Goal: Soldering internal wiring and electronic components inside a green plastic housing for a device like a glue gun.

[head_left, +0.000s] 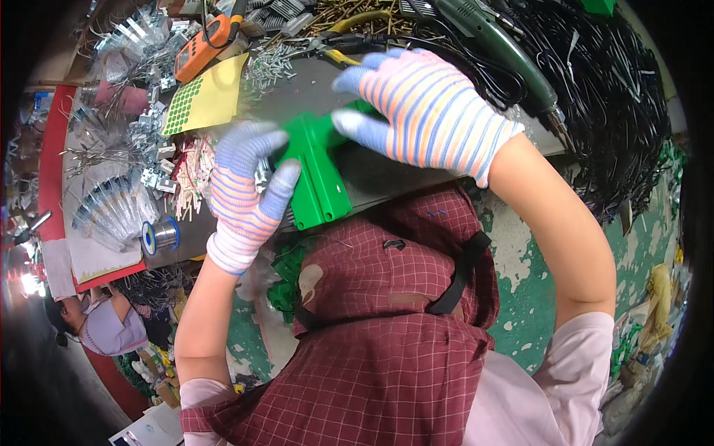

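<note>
A green plastic housing (318,175), with a broad ridged section and a narrower arm reaching toward the upper right, is held over the near edge of the grey worktable. My left hand (247,189), in a striped knit glove, grips its left side between thumb and fingers, slightly blurred. Around the narrower arm, my right hand (431,108) curls in a matching glove, thumb below and fingers above; part of the arm is hidden there. Just beyond the right fingertips lie pliers with yellow handles (338,57).
An orange meter (204,48), a yellow sheet of green dots (204,95) and loose screws (269,68) lie at the back left. A solder spool (160,236) stands at the left edge. A green power screwdriver (506,52) and black cables (595,97) are at right.
</note>
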`<action>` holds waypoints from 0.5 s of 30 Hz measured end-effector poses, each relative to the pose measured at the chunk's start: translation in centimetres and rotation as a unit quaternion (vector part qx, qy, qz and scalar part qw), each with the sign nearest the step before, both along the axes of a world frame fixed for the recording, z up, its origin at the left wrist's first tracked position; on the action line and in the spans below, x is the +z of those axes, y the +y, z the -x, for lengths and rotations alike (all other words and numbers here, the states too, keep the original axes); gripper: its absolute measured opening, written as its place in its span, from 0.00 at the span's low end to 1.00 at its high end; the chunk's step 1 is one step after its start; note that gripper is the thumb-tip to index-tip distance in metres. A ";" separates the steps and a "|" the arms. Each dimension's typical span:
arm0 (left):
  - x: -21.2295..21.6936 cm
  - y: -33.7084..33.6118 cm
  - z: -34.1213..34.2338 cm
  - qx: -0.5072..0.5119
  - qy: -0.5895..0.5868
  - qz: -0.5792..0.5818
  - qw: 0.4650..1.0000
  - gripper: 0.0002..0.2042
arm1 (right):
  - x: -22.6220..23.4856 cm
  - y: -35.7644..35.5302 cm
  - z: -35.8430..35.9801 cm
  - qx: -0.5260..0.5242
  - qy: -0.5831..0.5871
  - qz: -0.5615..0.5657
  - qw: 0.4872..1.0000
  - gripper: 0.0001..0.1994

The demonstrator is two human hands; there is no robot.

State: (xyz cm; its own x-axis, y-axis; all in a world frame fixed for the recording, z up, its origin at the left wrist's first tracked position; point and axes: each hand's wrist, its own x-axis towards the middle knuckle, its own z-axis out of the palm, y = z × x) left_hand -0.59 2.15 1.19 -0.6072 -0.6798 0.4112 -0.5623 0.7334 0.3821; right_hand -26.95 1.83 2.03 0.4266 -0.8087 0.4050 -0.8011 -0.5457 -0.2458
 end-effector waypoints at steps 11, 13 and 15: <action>0.3 0.2 -0.5 -0.027 -0.088 -0.066 0.994 0.41 | -2.0 -1.6 0.7 0.082 0.110 -0.047 0.989 0.27; 1.7 0.8 -0.2 -0.077 -0.173 -0.058 0.980 0.49 | -2.1 -1.3 0.9 0.083 0.098 -0.037 0.991 0.27; 0.9 1.3 -0.7 -0.076 -0.179 -0.064 0.979 0.51 | -1.3 -1.4 1.1 0.102 0.060 -0.021 0.993 0.27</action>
